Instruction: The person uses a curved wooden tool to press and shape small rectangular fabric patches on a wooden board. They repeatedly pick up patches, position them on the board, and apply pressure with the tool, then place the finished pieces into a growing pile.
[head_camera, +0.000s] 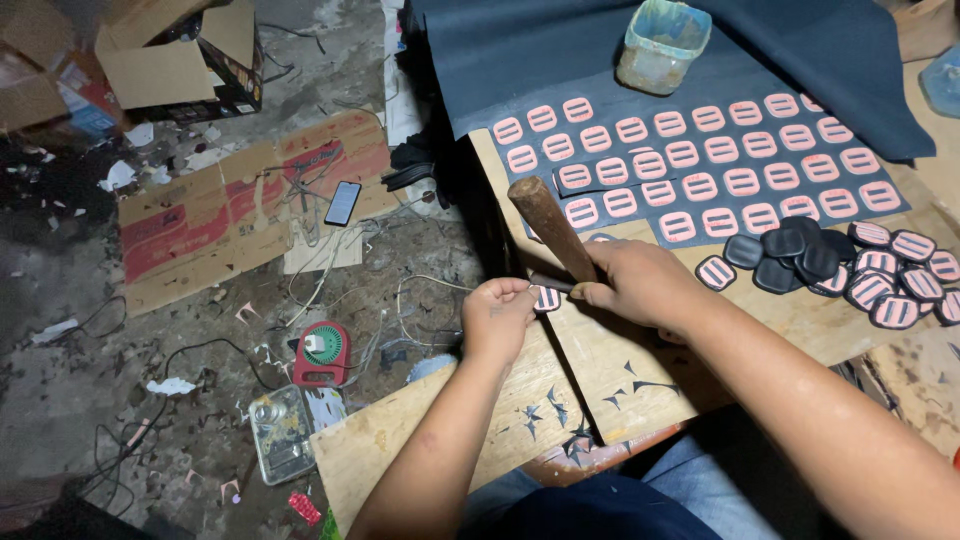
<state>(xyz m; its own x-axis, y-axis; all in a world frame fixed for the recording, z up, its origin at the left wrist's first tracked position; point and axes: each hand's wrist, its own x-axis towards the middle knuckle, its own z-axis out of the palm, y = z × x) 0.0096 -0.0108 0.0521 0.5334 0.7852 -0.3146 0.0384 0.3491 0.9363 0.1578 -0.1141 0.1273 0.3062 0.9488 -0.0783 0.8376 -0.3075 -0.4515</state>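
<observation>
At the near edge of the wooden board (450, 440), strewn with small black offcuts (560, 425), the left hand (497, 318) is clenched around a small black patch (547, 298) with pink bars, pinching it at the board's edge so only its right end shows beyond the fingertips. Just beside it, the right hand (640, 285) grips a wooden-handled tool (552, 228), fingers wrapped tight around the lower handle; the handle rises tilted up and to the left, and a dark metal tip pokes out toward the patch, touching or nearly touching it, though the exact contact is too small to tell. To the right on the board lies a pile (850, 265) of loose patches, some showing pink bars, some plain black. Beyond the hands, a dark sheet (700, 60) carries rows of pink patches (700, 160) still uncut. Farther back on the sheet stands a stained, squarish plastic tub (663, 45). On the dirty floor to the left sit a clear jar (280, 432), a small red and green device (322, 353), tangled wires, a phone (343, 203) on flattened cardboard (220, 215), and open boxes (180, 60) farthest away.
</observation>
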